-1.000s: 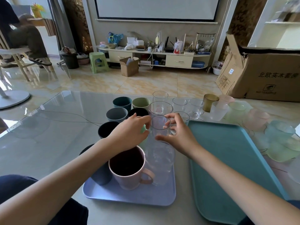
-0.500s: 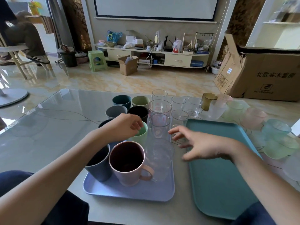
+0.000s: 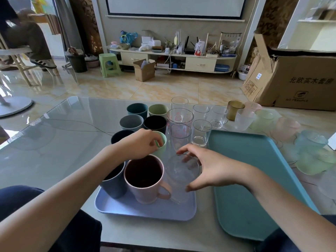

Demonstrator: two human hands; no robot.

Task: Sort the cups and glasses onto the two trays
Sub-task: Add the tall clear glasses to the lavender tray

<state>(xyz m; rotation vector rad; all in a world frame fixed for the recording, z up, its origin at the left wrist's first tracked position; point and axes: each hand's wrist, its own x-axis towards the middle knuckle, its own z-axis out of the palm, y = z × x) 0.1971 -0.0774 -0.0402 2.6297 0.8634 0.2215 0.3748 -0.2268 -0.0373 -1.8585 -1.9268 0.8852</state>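
1. One glass table (image 3: 60, 142) carries everything; its top is smooth and glossy with a rounded far corner.
2. Teal tray (image 3: 254, 188) lies flat at my right, a matte plastic rectangle with rounded corners and a raised lip, nothing on it.
3. Lilac tray (image 3: 145, 210) sits just left of it, smaller, same rounded matte shape, holding a blue-grey cup (image 3: 114, 186), a pink mug (image 3: 145, 180) with a loop handle, and a clear glass (image 3: 181, 177).
4. My right hand (image 3: 212, 170) arches over that clear glass, fingers and thumb curved wide around its rim; whether they actually touch it I cannot tell.
5. My left hand (image 3: 140, 144) has its fingers curled over the rim of a mint cup (image 3: 161, 144), pinching the edge; the cup stands just beyond the pink mug, near the lilac tray's far edge.
6. Five more opaque matte cups (image 3: 145, 119), round and handleless, in teal, sage, grey, black and dark navy, cluster beyond my left hand on the table.
7. Several clear tumblers (image 3: 189, 122) stand upright just right of them, close together.
8. Frosted pastel cups (image 3: 283, 130) and one amber cup (image 3: 234, 110) spread along the table's right side, beyond the teal tray.
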